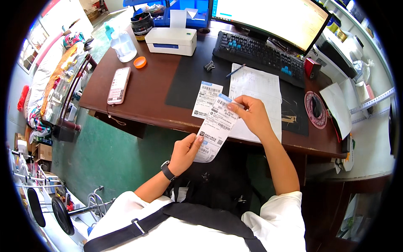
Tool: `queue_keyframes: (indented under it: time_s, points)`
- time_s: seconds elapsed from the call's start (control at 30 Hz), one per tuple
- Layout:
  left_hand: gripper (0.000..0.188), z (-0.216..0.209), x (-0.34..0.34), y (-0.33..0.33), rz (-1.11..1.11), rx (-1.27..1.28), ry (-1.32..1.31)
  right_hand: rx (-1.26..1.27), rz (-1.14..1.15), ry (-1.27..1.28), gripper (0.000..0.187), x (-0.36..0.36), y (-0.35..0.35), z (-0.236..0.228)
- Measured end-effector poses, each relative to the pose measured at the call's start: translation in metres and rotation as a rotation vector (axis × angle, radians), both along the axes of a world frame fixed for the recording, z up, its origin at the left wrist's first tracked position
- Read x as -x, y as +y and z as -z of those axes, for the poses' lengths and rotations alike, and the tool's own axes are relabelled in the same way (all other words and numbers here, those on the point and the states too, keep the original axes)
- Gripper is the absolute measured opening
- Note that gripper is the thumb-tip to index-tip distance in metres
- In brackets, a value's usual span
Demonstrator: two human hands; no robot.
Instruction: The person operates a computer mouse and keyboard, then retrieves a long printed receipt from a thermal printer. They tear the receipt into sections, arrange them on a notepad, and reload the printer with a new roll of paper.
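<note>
Between my two hands hangs a strip of printed shipping labels (216, 124), white with blue bands and barcodes, held over the desk's front edge. My right hand (249, 113) pinches its upper right corner between thumb and fingers. Lower down, my left hand (185, 152), with a dark band on the wrist, grips the strip's left edge. The strip's lower end curls below the desk edge. A separate-looking label (204, 94) lies on the black desk mat just behind the strip; whether the two are joined is hidden. Handwritten paper (264, 96) lies under my right hand.
On the brown desk (157, 92) are a phone (119, 85), an orange lid (140, 62), a clear bottle (123, 46), a white label printer (171, 41), a dark tub (142, 26), a binder clip (209, 65), a pen (235, 70) and a keyboard (258, 52). A monitor (273, 17) stands behind.
</note>
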State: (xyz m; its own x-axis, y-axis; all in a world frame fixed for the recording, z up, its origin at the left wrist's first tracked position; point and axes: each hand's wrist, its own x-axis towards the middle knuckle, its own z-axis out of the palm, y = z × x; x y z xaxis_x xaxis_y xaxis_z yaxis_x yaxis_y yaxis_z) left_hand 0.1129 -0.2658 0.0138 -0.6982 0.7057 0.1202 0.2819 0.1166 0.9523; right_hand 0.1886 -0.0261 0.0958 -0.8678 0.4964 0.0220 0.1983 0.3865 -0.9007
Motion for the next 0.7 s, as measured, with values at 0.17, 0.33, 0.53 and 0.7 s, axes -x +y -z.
queue_keyframes:
  time_s: [0.17, 0.33, 0.53, 0.7]
  points:
    - [0.039, -0.003, -0.003, 0.002, -0.072, -0.019, 0.069, 0.014, 0.009, 0.024, 0.027, 0.005, -0.002, 0.001]
    - [0.038, -0.004, -0.006, 0.004, -0.109, -0.062, 0.114, 0.082, 0.034, 0.104, 0.024, 0.009, 0.002, 0.009]
    - [0.033, -0.012, -0.013, 0.003, -0.258, -0.105, 0.205, 0.029, 0.29, 0.218, 0.02, 0.014, 0.034, 0.013]
    - [0.034, -0.011, -0.01, -0.009, -0.157, -0.057, 0.092, -0.339, 0.079, -0.025, 0.026, 0.0, 0.113, 0.022]
